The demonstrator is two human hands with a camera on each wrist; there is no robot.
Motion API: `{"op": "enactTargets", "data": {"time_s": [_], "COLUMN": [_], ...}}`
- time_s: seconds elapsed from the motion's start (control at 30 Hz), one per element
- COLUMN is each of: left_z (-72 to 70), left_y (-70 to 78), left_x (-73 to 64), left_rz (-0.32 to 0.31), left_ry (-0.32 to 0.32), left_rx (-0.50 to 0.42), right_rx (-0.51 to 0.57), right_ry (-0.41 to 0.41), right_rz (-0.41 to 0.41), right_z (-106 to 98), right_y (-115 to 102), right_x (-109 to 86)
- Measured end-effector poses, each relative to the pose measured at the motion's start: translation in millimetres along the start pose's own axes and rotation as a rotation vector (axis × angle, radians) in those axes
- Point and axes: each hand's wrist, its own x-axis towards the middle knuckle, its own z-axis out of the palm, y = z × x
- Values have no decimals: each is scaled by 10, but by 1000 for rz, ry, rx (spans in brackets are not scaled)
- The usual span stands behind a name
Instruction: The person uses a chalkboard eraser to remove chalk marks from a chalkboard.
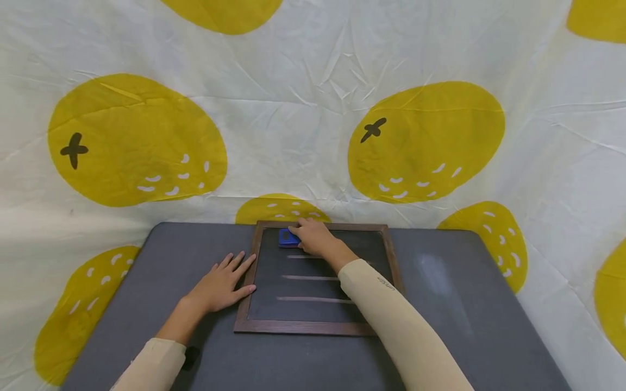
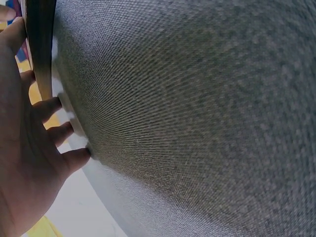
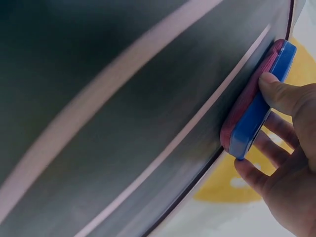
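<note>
Lying flat on the gray tabletop (image 1: 146, 282), the left hand (image 1: 222, 285) has its fingers spread out straight. The fingertips touch the left side of the wooden frame of the chalkboard (image 1: 318, 282). It looks like this hand is there to keep the board from sliding, since nothing else holds the board down. It grips nothing; it only presses and rests.

Next comes the chalkboard itself, lying flat near the middle of the tabletop. Three pale chalk lines (image 1: 308, 277) run across it, one under the other.

The blue eraser (image 1: 287, 238) sits at the top left corner of the board, at about 11 o'clock from the board's middle. From the left hand it is up at about 1 o'clock, a little way off. The right hand (image 1: 315, 238) is just beside it at 3 o'clock, with the thumb and fingers curled around it. The right wrist view shows the eraser (image 3: 256, 106) has a blue back and a reddish pad, and the pad is pressed flat against the dark board. The hand (image 3: 286, 163) holds it that way so the soft side can rub the chalk.

Off to the right, a pale dusty smear (image 1: 435, 274) lies on the tabletop. A cloth with big yellow fruit shapes (image 1: 425, 141) hangs behind.
</note>
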Motion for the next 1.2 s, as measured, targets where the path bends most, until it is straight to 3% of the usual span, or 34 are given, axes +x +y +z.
{"op": "enactTargets", "data": {"time_s": [0.3, 0.7, 0.93, 1.2], "left_z": [-15, -78, -64, -46], "left_y": [28, -91, -109, -124], "left_x": [66, 136, 134, 151], "left_rz": [2, 4, 9, 12], "left_ry": [-8, -27, -23, -14], "left_rx": [-2, -3, -15, -17], "right_rx": [-28, 22, 75, 111], "right_ry": [-22, -12, -4, 1], "right_rz": [25, 65, 61, 82], "right_z": [-11, 12, 9, 62], "right_y": [-330, -341, -234, 135], "right_x": [279, 423, 318, 85]}}
